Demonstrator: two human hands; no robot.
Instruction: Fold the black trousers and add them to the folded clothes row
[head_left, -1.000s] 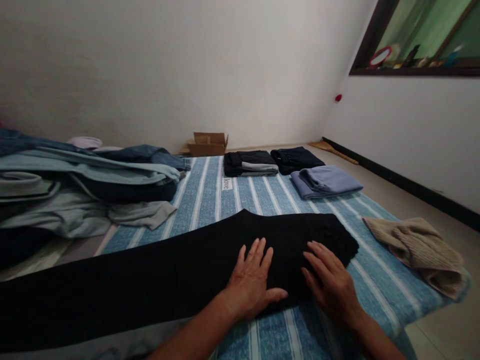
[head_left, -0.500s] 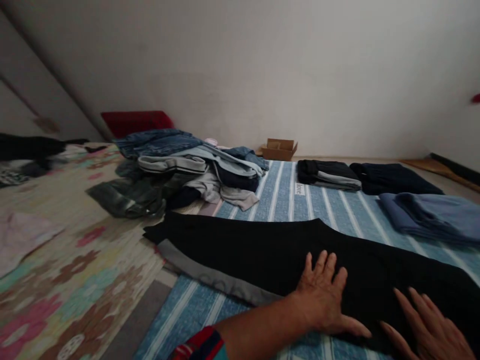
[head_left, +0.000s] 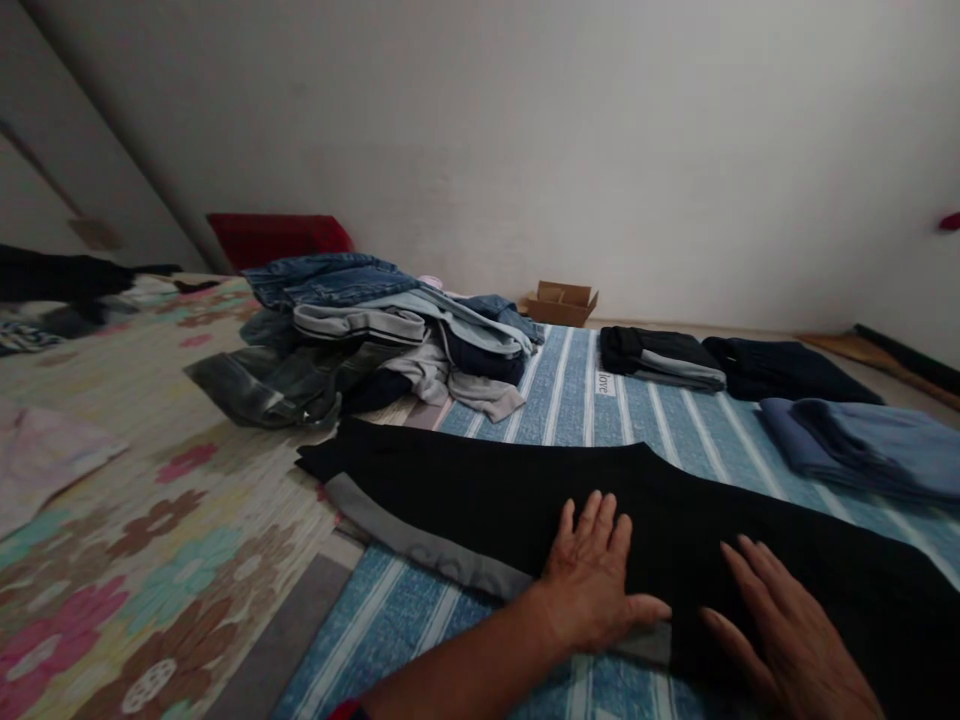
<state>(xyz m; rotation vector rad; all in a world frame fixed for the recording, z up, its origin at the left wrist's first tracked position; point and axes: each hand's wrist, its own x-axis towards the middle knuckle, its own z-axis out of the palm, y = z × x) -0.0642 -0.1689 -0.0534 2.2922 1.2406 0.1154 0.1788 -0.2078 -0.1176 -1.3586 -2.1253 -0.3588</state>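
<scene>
A: How do the hands stand?

B: The left arm (head_left: 465, 670) reaches in from 7 o'clock. The left hand (head_left: 592, 575) lies palm down at 6 o'clock, fingers spread, pressing the black trousers (head_left: 487, 500). The right hand (head_left: 795, 640) lies spread at 5 o'clock. Neither pinches.

A: Where are the trousers?

B: Laid flat across the blue striped mat (head_left: 360, 640), below the pile of clothes (head_left: 375, 340) at 11 o'clock.

A: Any change from the earlier frame?

B: Both hands sit further toward 9 o'clock along the trousers.
</scene>
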